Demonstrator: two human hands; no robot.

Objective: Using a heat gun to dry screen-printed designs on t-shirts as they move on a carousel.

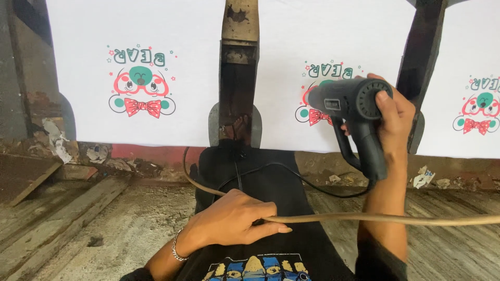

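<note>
My right hand [395, 117] grips a dark grey heat gun [351, 112] by its handle, with the nozzle aimed left at a cartoon bear print on the middle white fabric panel [291, 78]. Lower down, my left hand [234, 218] rests on my lap in black clothing, its fingers closed around a tan hose [396, 219] that runs off to the right. The gun's black cord [291, 174] loops down over my lap.
Two more white panels with the same bear print lie at the left [140, 78] and far right [482, 104]. Dark metal arms [238, 73] stand between the panels. Below are rough wooden floor planks [78, 218] with paper scraps and debris.
</note>
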